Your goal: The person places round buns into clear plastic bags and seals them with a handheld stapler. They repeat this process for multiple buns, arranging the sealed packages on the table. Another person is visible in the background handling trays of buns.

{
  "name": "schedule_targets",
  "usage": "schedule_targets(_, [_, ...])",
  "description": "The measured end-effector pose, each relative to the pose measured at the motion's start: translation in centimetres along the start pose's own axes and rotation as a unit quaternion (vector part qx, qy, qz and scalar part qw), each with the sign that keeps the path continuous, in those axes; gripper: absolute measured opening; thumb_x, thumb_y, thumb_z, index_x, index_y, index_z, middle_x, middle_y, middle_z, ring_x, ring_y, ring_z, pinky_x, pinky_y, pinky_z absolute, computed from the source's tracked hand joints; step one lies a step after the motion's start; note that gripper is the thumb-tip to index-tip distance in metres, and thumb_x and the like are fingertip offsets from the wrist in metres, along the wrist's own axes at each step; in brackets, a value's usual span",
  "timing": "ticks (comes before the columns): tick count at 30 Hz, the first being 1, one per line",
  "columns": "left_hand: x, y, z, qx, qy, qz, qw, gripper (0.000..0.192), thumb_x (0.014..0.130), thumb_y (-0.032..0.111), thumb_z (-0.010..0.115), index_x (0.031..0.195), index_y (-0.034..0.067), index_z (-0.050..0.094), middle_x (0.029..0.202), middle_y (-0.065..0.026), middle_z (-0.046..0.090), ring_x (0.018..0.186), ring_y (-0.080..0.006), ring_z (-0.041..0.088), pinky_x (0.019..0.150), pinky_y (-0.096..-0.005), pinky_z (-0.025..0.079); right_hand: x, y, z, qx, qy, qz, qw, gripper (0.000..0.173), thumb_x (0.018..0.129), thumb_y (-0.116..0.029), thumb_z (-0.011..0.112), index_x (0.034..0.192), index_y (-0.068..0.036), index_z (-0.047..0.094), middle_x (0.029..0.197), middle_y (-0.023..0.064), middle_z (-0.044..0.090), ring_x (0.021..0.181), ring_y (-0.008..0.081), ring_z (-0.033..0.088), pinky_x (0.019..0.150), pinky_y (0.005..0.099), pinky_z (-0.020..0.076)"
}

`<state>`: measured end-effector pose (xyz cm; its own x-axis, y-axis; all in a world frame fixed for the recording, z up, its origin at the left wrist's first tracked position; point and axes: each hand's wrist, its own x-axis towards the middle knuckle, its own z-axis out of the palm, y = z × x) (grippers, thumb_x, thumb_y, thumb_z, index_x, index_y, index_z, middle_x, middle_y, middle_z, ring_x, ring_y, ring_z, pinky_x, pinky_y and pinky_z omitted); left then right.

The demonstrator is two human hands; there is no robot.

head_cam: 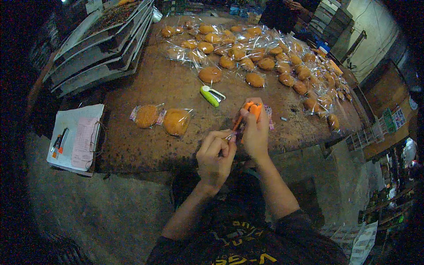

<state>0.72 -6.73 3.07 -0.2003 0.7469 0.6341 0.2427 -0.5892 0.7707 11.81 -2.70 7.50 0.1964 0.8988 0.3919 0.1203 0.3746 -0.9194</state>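
My right hand (256, 132) is closed on an orange handheld tool (255, 109), which looks like a stapler; its jaw points down and left. My left hand (217, 152) pinches a small piece of clear and purplish plastic film (231, 135) close to the tool's tip. Beyond the hands a green and white stapler (211, 96) lies on the wooden table (165, 82). To the left lie two round buns in clear plastic bags, a crumb-topped one (146, 116) and a smoother one (176, 122), with printed labels beside them. Another printed label (269, 117) shows partly behind my right hand.
Many bagged buns (238, 51) spread over the table's far and right parts. Stacked trays (109, 43) stand at the far left. A pad of papers (74, 135) with pens (59, 140) lies at the left edge. A person (281, 15) stands beyond the table.
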Motion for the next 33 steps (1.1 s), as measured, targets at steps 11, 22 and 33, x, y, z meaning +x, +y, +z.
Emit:
schedule_targets(11, [-1.2,-0.8,0.5,0.022,-0.043,-0.017,0.999,0.032,0.082,-0.004,0.073,0.066,0.006,0.047,0.088,-0.0118,0.068,0.084,-0.0263,0.07,0.072,-0.0356,0.054,0.2,1.7,0.8,-0.056,0.064,-0.041,0.995,0.028,0.1,-0.025,0.068,0.079,-0.01,0.056,0.068,-0.0054,0.047,0.058,0.0055,0.038,0.05,0.0264,0.0303])
schedule_targets(22, [0.0,-3.5,-0.2,-0.308,0.019,-0.248,0.918,0.022,0.091,-0.004,0.068,0.098,0.007,0.05,0.108,-0.0075,0.064,0.095,-0.0145,0.062,0.085,-0.0284,0.053,2.0,5.0,-3.3,-0.358,0.065,-0.079,0.928,0.023,0.094,-0.024,0.071,0.102,-0.005,0.06,0.086,0.0099,0.061,0.08,0.0242,0.062,0.072,0.0381,0.049])
schedule_targets(33, [2.5,-1.9,-0.4,-0.19,0.127,-0.21,0.951,0.017,0.099,0.005,0.06,0.115,0.005,0.052,0.112,-0.0098,0.063,0.107,-0.0194,0.06,0.096,-0.0351,0.05,1.9,7.0,-3.1,-0.505,-0.058,-0.164,0.845,0.059,0.083,-0.048,0.077,0.122,-0.009,0.06,0.112,0.0129,0.061,0.108,0.0338,0.056,0.093,0.0453,0.0447])
